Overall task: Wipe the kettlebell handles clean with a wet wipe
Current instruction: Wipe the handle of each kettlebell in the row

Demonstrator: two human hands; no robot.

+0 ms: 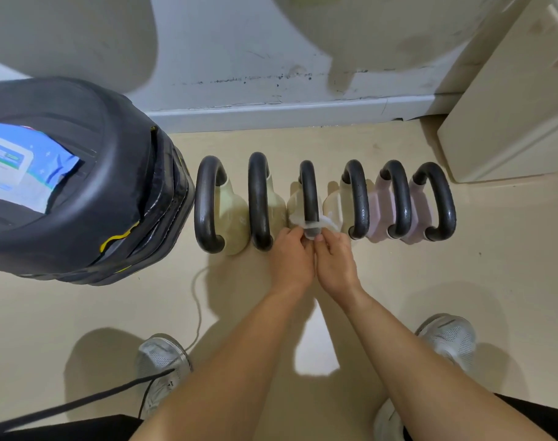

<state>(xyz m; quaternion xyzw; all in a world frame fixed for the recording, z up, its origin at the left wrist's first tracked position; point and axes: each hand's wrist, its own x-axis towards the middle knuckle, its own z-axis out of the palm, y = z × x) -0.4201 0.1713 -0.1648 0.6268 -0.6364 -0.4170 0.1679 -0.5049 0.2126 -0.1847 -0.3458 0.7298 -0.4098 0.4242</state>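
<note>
Pinching a thin white wet wipe (312,226) between them, both hands meet at the near end of a black curved metal handle (309,192), the third from the left in a row of six. The left hand (292,259) grasps the wipe's left side with curled fingers. The right hand (335,262) grasps its right side, with the thumb tip pressed on the wipe just below the handle's bend. The two hands touch along their inner edges. The wipe is wrapped around the handle where it curves down to the body, and its loose ends stick out to either side

Six kettlebells stand side by side on a pale beige floor (462,281), near a scuffed white wall (239,58) with a pale skirting board (271,116). The four cream-bodied kettlebells (236,218) fill the left of the row and the two pale pink kettlebells (378,214) the right; every handle is black

A large black rounded bag (112,186) sits just left of the row, with a blue-and-white packet (23,167) showing in its top. A thin white cable (196,300) curls over the floor towards the left grey-white mesh trainer (163,361); the right trainer (448,338) stands well apart from it. A black cord (80,402) crosses the lower left corner. A cream cabinet (510,106) stands at the right, against the wall
</note>
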